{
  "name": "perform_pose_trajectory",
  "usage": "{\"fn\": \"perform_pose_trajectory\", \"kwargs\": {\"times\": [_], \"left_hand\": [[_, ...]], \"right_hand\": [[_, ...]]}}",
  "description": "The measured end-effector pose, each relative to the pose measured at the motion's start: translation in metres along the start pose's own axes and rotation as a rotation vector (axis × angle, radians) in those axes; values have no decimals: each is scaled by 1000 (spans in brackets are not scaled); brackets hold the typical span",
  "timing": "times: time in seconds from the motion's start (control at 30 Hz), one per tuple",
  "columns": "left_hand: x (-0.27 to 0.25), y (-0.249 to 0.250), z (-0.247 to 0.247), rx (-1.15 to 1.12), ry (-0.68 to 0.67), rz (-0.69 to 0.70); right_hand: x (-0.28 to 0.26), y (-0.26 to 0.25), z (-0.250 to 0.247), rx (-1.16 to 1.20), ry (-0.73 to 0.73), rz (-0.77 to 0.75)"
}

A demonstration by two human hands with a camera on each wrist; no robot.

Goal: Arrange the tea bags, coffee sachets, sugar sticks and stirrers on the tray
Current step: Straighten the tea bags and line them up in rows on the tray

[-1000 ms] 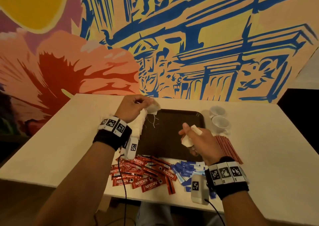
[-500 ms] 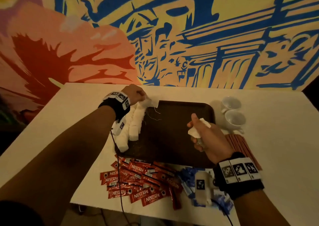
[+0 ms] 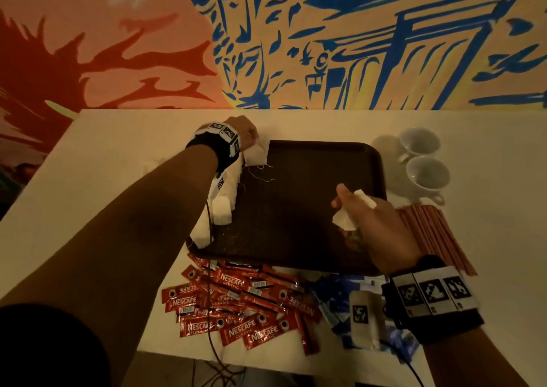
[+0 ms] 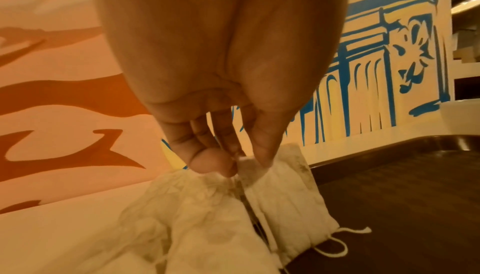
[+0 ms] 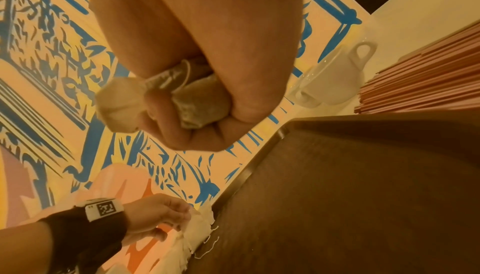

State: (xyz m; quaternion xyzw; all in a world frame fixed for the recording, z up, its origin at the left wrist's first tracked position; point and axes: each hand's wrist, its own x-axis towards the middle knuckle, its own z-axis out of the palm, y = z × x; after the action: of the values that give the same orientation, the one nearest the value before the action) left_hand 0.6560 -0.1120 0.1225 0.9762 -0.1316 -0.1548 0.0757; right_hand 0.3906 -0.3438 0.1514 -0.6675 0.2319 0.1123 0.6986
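Observation:
A dark brown tray [image 3: 310, 150] lies on the white table. A row of white tea bags [image 3: 222, 212] runs along its left edge. My left hand [image 3: 247, 133] pinches the top of a tea bag [image 4: 283, 192] at the tray's far left corner, thumb against fingertips. My right hand [image 3: 370, 218] hovers over the tray's right side, fist closed around a bunch of tea bags [image 5: 200, 101]. Red coffee sachets [image 3: 236, 303] and blue sugar sticks [image 3: 334, 298] lie in front of the tray. Red stirrers [image 3: 432, 232] lie to its right.
Two white cups [image 3: 423, 161] stand past the tray's right far corner, next to the stirrers. A painted wall [image 3: 296, 37] rises at the table's far edge. The table's front edge runs just below the sachets, with a cable hanging there.
My left hand has carried its tea bag down to the tray's far left corner. My right hand has stayed over the tray's right side with its bags. The head camera has tilted down.

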Motion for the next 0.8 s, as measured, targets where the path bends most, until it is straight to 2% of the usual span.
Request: {"fn": "perform_pose_trajectory", "kwargs": {"times": [0.33,0.5,0.67,0.8], "left_hand": [[28,8,-10,161,35,38],[13,14,-27,105,80,2],[-55,35,-51,-125,282,104],[-142,60,-54,-196,328,329]], "right_hand": [[1,4,1,-1,6,-43],[-9,-1,6,10,-7,-45],[-33,-6,7,64,8,-66],[-61,-11,6,149,-5,-71]]}}
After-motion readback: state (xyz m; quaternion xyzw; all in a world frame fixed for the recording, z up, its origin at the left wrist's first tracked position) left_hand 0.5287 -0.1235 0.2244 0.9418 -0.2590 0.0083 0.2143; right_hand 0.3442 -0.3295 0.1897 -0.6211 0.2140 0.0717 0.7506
